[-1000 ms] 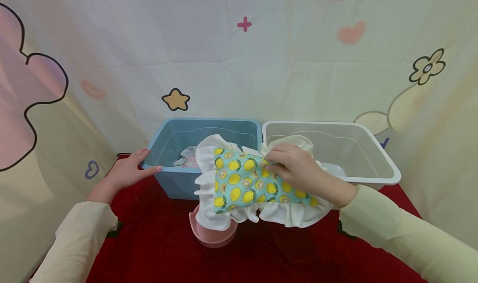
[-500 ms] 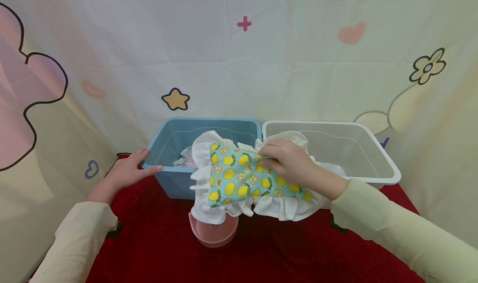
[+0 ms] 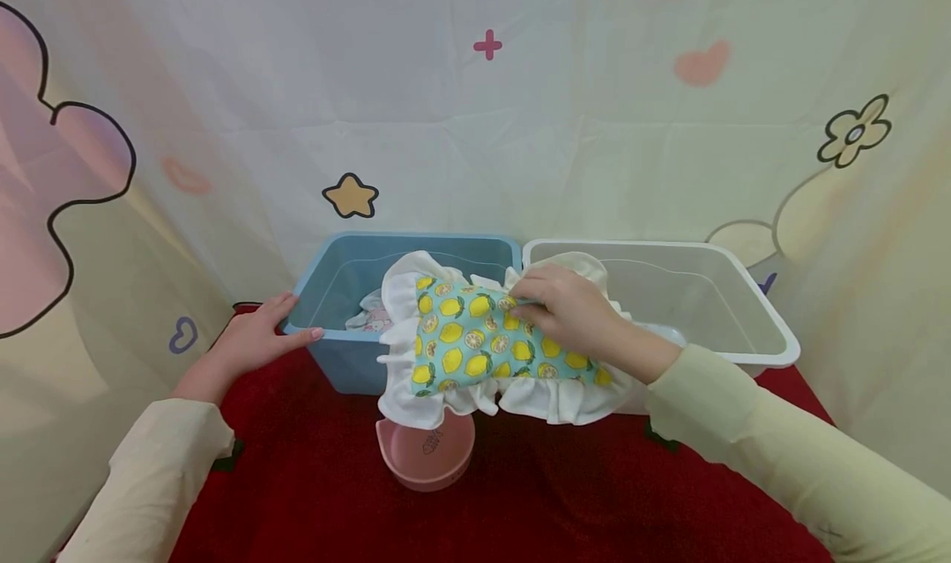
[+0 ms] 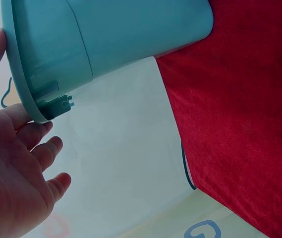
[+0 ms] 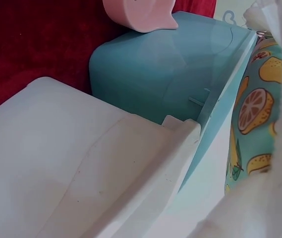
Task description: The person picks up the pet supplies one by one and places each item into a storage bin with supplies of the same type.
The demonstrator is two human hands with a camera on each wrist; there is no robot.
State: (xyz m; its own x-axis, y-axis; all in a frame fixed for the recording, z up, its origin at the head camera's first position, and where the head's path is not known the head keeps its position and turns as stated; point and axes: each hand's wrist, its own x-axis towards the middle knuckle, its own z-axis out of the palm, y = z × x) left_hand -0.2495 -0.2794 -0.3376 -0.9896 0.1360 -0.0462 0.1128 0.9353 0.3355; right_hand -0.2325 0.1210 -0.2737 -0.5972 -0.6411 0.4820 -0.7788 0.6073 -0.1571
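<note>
My right hand (image 3: pixel 568 309) pinches the upper side of a small lemon-print pillow (image 3: pixel 464 342) with a white ruffled edge. The pillow is held over the front rims of the blue bin (image 3: pixel 345 365) and the white bin (image 3: pixel 768 358), hiding parts of both. In the right wrist view, its lemon-print cloth (image 5: pixel 253 114) fills the right side, beyond the blue bin's rim. My left hand (image 3: pixel 256 338) rests on the blue bin's front left corner, fingers and thumb loosely spread. The left wrist view has that hand (image 4: pixel 17 163) against the bin's rim (image 4: pixel 19 74).
Inside the blue bin lies a white and pink cloth item (image 3: pixel 369 314). A pink bowl (image 3: pixel 427 456) stands in front of the bins on the red tablecloth (image 3: pixel 565 497). A patterned curtain (image 3: pixel 416 92) hangs close behind both bins.
My right hand has moved the pillow slightly up and to the left, uncovering more of the pink bowl. The left hand has stayed on the blue bin's corner.
</note>
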